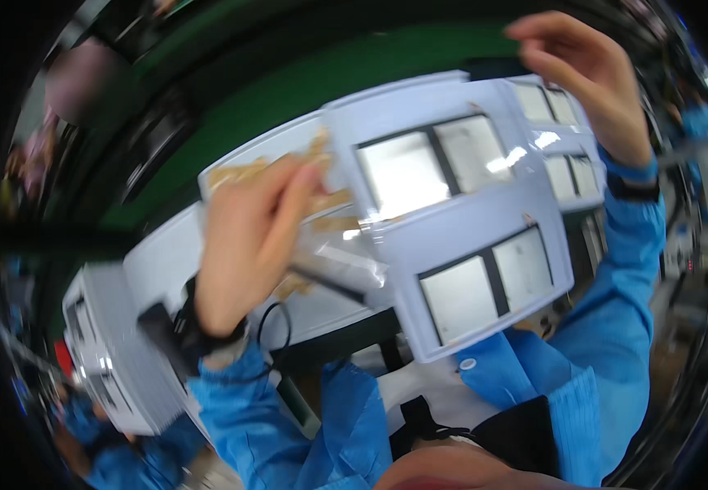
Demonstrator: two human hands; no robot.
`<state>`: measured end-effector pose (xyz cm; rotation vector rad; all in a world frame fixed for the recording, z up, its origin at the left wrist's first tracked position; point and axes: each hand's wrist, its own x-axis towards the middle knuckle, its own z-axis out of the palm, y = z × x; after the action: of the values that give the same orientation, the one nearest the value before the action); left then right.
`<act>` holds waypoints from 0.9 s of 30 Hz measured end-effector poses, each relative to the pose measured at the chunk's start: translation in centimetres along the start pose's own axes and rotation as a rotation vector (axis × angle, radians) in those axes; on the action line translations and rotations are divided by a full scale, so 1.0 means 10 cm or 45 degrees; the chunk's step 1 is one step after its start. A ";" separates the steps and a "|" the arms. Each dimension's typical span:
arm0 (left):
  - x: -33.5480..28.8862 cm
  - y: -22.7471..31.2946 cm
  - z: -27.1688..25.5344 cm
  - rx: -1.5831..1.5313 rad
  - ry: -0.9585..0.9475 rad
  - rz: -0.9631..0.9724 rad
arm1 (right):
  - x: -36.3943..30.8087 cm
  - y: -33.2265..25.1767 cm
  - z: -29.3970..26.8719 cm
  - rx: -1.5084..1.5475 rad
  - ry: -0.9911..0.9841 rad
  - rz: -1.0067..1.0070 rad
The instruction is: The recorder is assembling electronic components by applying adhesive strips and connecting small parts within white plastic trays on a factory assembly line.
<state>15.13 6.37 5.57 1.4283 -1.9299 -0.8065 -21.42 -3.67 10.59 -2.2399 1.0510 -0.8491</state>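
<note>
A white plastic panel lies tilted in front of me, with two pairs of silvery rectangular plates set in black frames. My left hand is closed, thumb pressed to the fingers, over a white tray with tan pieces. Beneath that hand a clear, glossy film reaches toward the panel's left edge. Whether the fingers grip the film is hidden. My right hand is raised above a second white panel at the right, thumb and forefinger apart, with nothing between them.
A stack of white panels stands at the left. Behind the trays stretches a green surface. A black cable loops by my left wrist. At the lower left is a co-worker's blue sleeve.
</note>
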 end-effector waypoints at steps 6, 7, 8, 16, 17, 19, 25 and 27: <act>0.18 0.41 0.48 0.166 -0.142 0.288 | -0.34 0.49 0.09 0.074 -0.088 0.252; 0.28 0.47 0.56 0.406 -0.223 0.385 | -0.34 0.57 0.16 0.160 -0.102 0.316; 0.37 0.50 0.68 0.406 -0.228 0.386 | -0.33 0.66 0.21 0.163 -0.099 0.320; 0.64 0.19 1.36 0.598 0.022 0.475 | -0.21 0.91 0.49 0.425 -0.142 0.430; 0.66 0.14 1.35 0.625 0.072 0.556 | -0.21 0.91 0.50 0.465 -0.135 0.456; 0.67 0.11 1.36 0.587 0.056 0.557 | -0.22 0.91 0.51 0.473 -0.108 0.461; 0.71 0.13 1.36 0.557 0.033 0.520 | -0.18 0.89 0.52 0.425 -0.089 0.502; 0.73 0.13 1.37 0.584 0.009 0.531 | -0.18 0.89 0.53 0.429 -0.079 0.517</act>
<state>2.15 1.26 -1.31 1.1883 -2.3954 -0.1704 -22.81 -6.27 0.46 -1.6867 1.1802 -0.7120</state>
